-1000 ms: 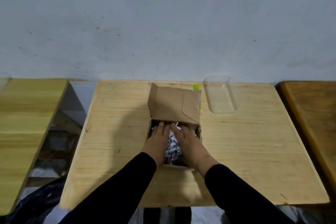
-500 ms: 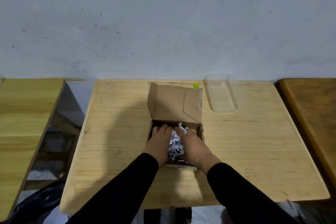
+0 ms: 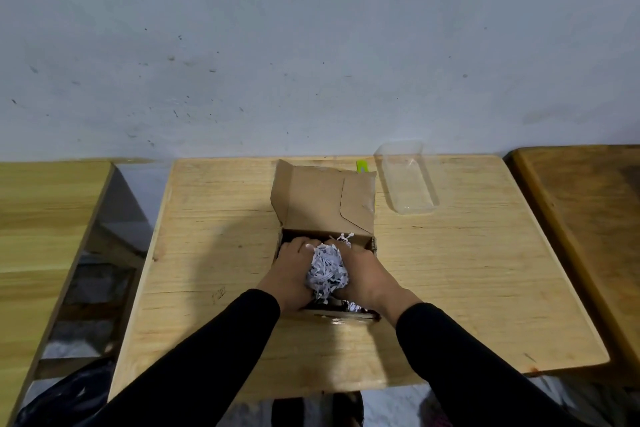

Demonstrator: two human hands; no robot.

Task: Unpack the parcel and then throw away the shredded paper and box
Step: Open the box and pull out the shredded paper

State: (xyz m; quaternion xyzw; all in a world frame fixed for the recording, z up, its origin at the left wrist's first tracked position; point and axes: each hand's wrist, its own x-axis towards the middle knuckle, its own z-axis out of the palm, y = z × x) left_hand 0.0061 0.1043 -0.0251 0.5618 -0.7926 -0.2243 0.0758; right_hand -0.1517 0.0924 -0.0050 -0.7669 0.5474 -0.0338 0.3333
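Fingers of the left hand [image 3: 292, 269] and right hand [image 3: 363, 274] curl inward, pressing a wad of shredded paper [image 3: 327, 270] between them; the wad sits inside the open cardboard box [image 3: 323, 204], its lid flap standing up behind; the box rests on the wooden table [image 3: 450, 270]; a clear plastic tray [image 3: 408, 180] lies just right of the box, a green item [image 3: 362, 166] behind it.
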